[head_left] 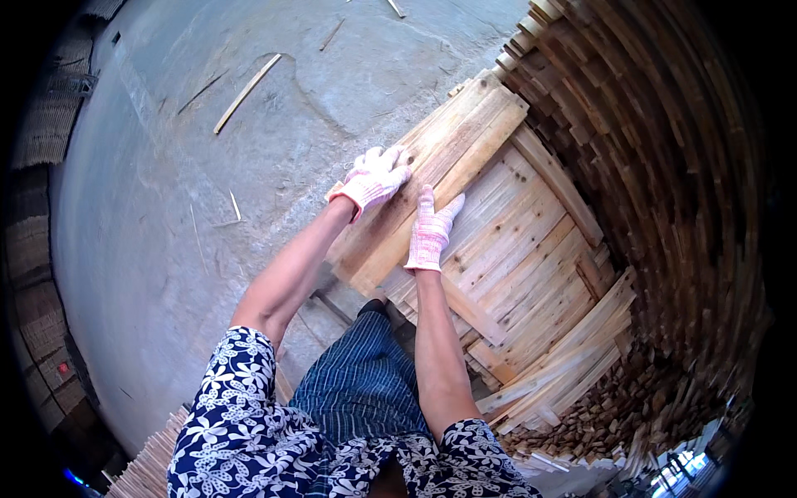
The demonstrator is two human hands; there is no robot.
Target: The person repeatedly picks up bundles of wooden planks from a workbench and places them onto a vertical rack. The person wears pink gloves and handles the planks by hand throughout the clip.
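A layer of long, pale wooden planks (465, 124) lies slantwise in front of me, on top of a pile of boards. My left hand (378, 178), in a white and pink knitted glove, grips its left edge with the fingers bent over the wood. On the opposite edge is my right hand (432, 232), gloved the same way; its thumb lies on the nearer plank and its fingers run along the side. Both hands hold the planks between them. Beneath and to the right, a lower layer of knotty boards (519, 224) shows, with crosswise battens (556, 183) on it.
A tall wall of stacked wood strips (631, 166) curves along the right side. Loose slats (573, 349) and a heap of short offcuts (581, 415) lie at lower right. Thin wood scraps (247, 93) are scattered on the grey concrete floor (166, 249). Bundled stacks (41, 307) line the far left.
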